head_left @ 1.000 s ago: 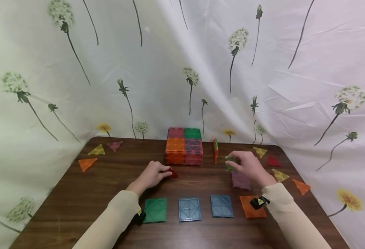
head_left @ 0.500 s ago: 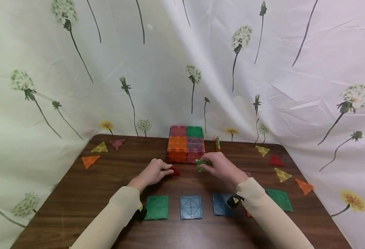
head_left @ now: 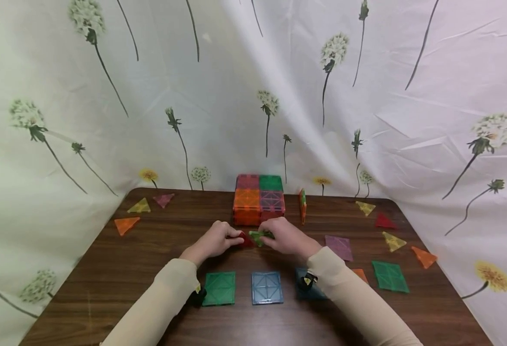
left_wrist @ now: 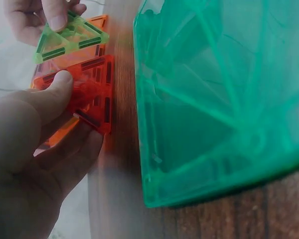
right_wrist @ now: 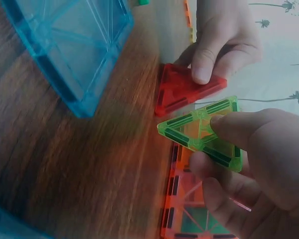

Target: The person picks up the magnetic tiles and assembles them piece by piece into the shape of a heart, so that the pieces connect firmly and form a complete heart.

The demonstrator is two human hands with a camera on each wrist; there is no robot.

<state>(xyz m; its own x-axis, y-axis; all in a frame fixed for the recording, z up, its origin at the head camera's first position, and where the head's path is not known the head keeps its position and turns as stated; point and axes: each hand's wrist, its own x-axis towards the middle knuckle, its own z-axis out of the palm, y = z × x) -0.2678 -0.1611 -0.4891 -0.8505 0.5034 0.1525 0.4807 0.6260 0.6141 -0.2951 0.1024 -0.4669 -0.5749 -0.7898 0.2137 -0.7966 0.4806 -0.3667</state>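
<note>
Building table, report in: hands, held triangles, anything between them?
Left hand pinching red triangle. Right hand pinching light-green triangle. Triangles close together, contact unclear. Tile block just beyond; nothing seen between them.

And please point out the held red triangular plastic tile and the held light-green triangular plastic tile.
Red triangular plastic tile (right_wrist: pixel 180 91): right wrist view, middle of face.
Light-green triangular plastic tile (left_wrist: pixel 74 39): left wrist view, middle of face.

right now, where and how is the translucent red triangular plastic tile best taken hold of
Probably best pinched across its flat faces near the upper corner, coming from the left, much as the left hand does. The red tile is held roughly upright, one edge down, so this leaves that edge free; on its right, the right hand holds a translucent lime-green triangular plastic tile close by.
</note>
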